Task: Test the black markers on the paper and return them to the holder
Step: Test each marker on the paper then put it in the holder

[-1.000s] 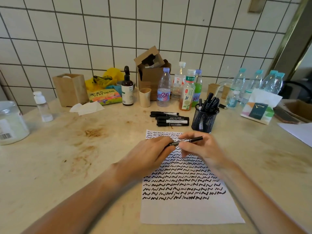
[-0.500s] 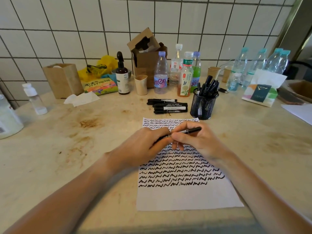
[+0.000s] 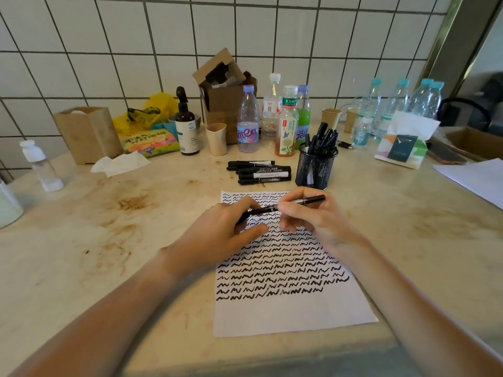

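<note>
Head view, looking down at a stained tabletop (image 3: 408, 227) against a white tiled wall (image 3: 109, 50).

Centre: sheet of paper (image 3: 294, 317) lying flat, near edge just short of the table's front edge; rows of black wavy test strokes over most of it, bottom strip blank.

Above the paper's upper part: a black marker (image 3: 288, 205) held nearly level between both hands, one end pointing up and right toward the holder. Left hand (image 3: 217, 235) — fingers curled round the marker's left end, thumb stretched along the paper below. Right hand (image 3: 313, 219) — fingertips pinching the barrel near its middle, black right end jutting past the knuckles. Whether the cap is on or off: cannot tell, the left end being hidden by the fingers.

Behind the paper: four loose markers (image 3: 258, 172) lying side by side on the table, just left of the holder. Black mesh holder (image 3: 315, 170) upright just beyond the paper's top right corner, several black markers standing in it.

Back row along the wall, left to right: small clear bottle (image 3: 40, 167), brown paper bag (image 3: 87, 131), crumpled tissue (image 3: 119, 164), colourful packet (image 3: 149, 142), dark pump bottle (image 3: 186, 126), paper cup (image 3: 216, 138), open cardboard box (image 3: 223, 96), cluster of drink bottles (image 3: 275, 118), tissue pack (image 3: 402, 142).
</note>
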